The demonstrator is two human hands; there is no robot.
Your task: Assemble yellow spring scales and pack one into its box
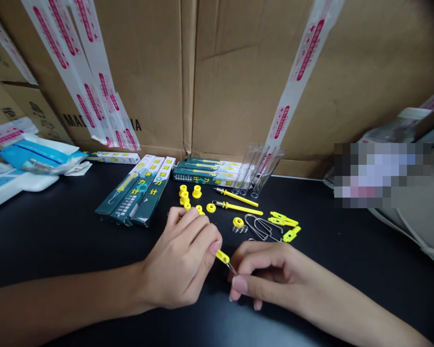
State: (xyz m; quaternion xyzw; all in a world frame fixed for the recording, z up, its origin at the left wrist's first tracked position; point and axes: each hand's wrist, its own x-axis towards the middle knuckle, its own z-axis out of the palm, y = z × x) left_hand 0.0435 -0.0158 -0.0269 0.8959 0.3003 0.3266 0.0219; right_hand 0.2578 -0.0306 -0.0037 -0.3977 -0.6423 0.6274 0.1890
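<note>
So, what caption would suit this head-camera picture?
Left hand grips a slim yellow plastic piece; right hand pinches the thin silvery wire at its end, over a black tabletop.

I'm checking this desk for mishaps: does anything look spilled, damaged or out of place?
Nothing looks clearly spilled or broken. The metal hooks just beyond the right hand lie jumbled, which looks untidy rather than wrong. Oddest is the pixelated patch at right, hiding whatever is behind it.

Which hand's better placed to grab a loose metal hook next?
Right, I'd say: the right hand lies just on the near side of the metal hooks, though its fingers appear to pinch a thin metal piece. The left hand is farther away, gripping the yellow part.
</note>
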